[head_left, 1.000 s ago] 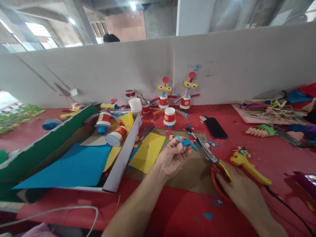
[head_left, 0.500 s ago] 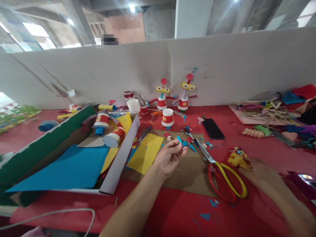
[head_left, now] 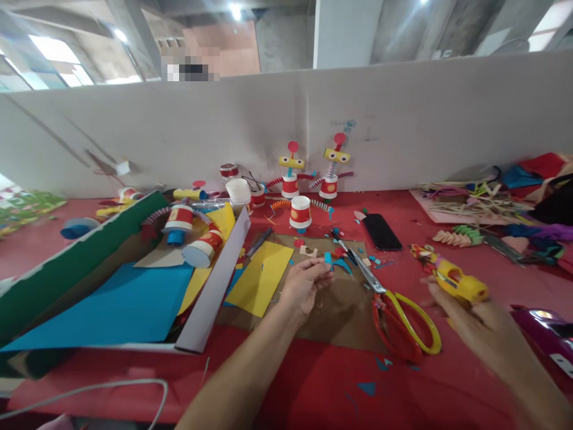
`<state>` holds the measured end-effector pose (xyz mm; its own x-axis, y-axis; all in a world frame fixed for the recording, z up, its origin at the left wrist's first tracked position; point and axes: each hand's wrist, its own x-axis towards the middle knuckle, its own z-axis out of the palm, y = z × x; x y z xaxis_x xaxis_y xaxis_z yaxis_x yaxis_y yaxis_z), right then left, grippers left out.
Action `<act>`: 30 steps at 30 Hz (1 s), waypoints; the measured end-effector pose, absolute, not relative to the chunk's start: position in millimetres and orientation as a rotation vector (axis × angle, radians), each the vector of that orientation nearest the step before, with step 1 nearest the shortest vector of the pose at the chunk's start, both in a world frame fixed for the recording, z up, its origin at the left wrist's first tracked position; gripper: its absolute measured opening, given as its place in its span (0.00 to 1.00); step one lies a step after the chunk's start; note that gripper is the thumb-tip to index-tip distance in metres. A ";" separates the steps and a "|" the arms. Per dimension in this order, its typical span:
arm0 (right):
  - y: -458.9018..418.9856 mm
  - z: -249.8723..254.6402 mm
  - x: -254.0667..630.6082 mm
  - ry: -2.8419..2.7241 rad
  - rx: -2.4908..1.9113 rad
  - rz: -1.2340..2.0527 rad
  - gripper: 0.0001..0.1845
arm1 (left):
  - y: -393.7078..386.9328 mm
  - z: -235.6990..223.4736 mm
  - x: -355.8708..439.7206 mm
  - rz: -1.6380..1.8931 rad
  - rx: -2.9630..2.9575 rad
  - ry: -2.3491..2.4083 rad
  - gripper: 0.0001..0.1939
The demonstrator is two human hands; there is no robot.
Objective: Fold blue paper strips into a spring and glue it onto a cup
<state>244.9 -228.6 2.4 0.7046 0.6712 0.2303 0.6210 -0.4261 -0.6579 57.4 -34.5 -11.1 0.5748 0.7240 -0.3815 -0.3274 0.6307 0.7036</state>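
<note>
My left hand (head_left: 304,285) pinches a small folded piece of blue paper (head_left: 328,260) above the brown cardboard mat (head_left: 344,325). On the right, my right hand (head_left: 477,313) is closed around a yellow glue gun (head_left: 461,283), slightly blurred, its nozzle pointing to the far left. Between the hands lie large scissors (head_left: 373,280) with one red and one yellow handle, blades slightly apart. Blue paper scraps (head_left: 344,264) lie just past my left fingertips. Straight ahead stands a red-and-white paper cup figure (head_left: 300,212) with folded paper arms and no head.
Two finished cup figures (head_left: 290,185) with yellow heads stand against the white partition (head_left: 201,131). An open box (head_left: 212,286) on the left holds blue paper and cup figures. Yellow paper (head_left: 262,278), a black phone (head_left: 381,232), paper strips (head_left: 456,203) and a shiny purple object (head_left: 544,337) lie around.
My right hand has taken hold of the glue gun and lifted it, swinging it to the right. My left hand keeps the blue paper, turned so less of it shows.
</note>
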 end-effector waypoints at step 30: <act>-211.6 19.5 162.7 -1.097 -1.545 0.548 0.17 | -42.1 -0.7 51.4 0.470 0.604 0.537 0.07</act>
